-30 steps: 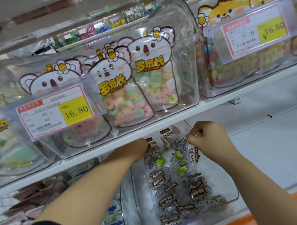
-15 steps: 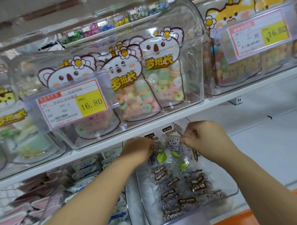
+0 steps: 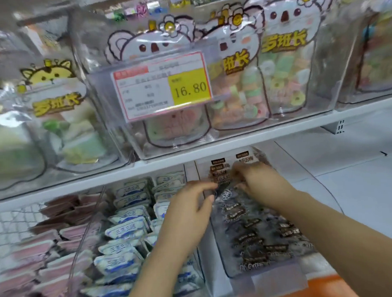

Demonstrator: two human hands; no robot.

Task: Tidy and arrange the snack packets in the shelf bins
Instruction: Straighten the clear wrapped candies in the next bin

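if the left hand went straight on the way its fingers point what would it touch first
Most likely the dark packets standing at the back of the clear bin; the left hand points up and right at them, fingertips just short. Blur leaves depth uncertain.

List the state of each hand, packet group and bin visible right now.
Dark brown-labelled plastic packets: mostly lying flat, some upright at the back.
Clear plastic bin: open-topped, holding them.
Left hand: open, thumb and fingers apart.
Right hand: at the upright packets; grip blurred.
Blue-and-white wrapped packets: stacked in rows.
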